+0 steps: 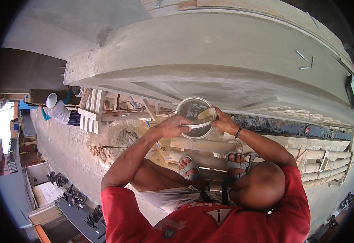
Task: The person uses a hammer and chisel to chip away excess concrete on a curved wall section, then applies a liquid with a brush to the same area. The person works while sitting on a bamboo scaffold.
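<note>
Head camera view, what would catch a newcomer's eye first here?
At centre, both hands meet over a round bucket: the left hand and right hand grip a pale flat tool. Above looms a grey concrete ledge; below, sandalled feet rest on bamboo poles.

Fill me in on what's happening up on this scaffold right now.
A person in a red shirt crouches on bamboo scaffold poles high above a paved street, facing a grey plastered ledge. Both hands are at a round bucket with dark wet contents. The left hand grips its near rim, and the right hand is at the rim too, beside a wooden handle sticking out of the bucket. Further along, another person in a white hard hat works by a wooden frame.
</note>
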A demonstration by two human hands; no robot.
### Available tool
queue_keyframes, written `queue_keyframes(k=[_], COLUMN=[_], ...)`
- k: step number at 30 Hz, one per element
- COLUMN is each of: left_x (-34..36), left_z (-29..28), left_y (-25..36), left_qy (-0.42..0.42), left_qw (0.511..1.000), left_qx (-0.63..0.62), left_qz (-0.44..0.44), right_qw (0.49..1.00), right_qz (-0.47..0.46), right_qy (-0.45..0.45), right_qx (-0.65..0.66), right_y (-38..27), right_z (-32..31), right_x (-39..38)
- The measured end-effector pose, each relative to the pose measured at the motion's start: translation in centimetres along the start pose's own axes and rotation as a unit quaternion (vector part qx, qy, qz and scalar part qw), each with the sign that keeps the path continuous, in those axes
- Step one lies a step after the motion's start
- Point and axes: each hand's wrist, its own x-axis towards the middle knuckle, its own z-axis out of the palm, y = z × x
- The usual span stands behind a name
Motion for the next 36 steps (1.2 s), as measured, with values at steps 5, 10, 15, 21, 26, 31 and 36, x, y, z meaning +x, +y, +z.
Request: queue_keyframes(k=[5, 10, 15, 21, 26, 31, 36], left_x=[-0.8, -0.6, -0.8, -0.7, -0.5, 0.9, 3.1], left_z=[1.4, 1.9, 3.3, 4.2, 4.5, 2.5, 5.1], left_y=[-0.8, -0.7, -1.1, -1.8, -1.8, -4.3, -10.2], left_qy=[0.043, -0.12, -0.124, -0.121, -0.083, 0.219, 0.283], left_qw=[0.994, 0.988, 0.986, 0.98, 0.994, 0.967, 0.901], left_qx=[0.063, 0.084, 0.086, 0.148, 0.064, 0.017, -0.098], left_qz=[0.074, 0.052, 0.072, 0.062, 0.036, -0.127, -0.315], right_qw=[0.996, 0.978, 0.948, 0.947, 0.93, 0.928, 0.925], right_qz=[-0.058, -0.128, -0.233, -0.23, -0.259, -0.265, -0.277], right_qy=[-0.012, 0.083, 0.123, 0.124, 0.147, 0.141, 0.141], right_qx=[-0.06, -0.14, -0.181, -0.186, -0.215, -0.221, -0.22], right_y=[1.6, 1.5, -0.2, -1.1, -1.1, -0.9, -1.0], right_z=[-0.3, -0.4, 0.3, 0.0, 0.0, 0.2, 0.3], right_x=[0.6, 0.6, 0.8, 2.4, 3.0, 3.0, 2.6])
